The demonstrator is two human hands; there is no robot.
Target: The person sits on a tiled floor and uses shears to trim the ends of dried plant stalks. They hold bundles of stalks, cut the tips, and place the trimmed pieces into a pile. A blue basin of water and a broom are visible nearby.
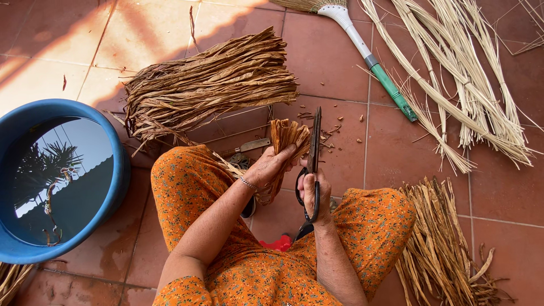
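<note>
My left hand [269,166] grips a small bunch of dried brown fibre strips [288,136], its cut ends pointing away from me. My right hand [314,195] holds black scissors [313,161] by the handles, blades upright and closed beside the bunch's right edge. Both hands are above my knees, which are covered in orange patterned cloth [187,181]. A bracelet sits on my left wrist.
A large pile of the same brown strips [209,85] lies ahead on the red tiled floor. A blue basin of water [56,181] stands at left. Pale reeds [464,85] and a broom with a green-white handle [374,62] lie at upper right, with brown stalks [442,243] at lower right.
</note>
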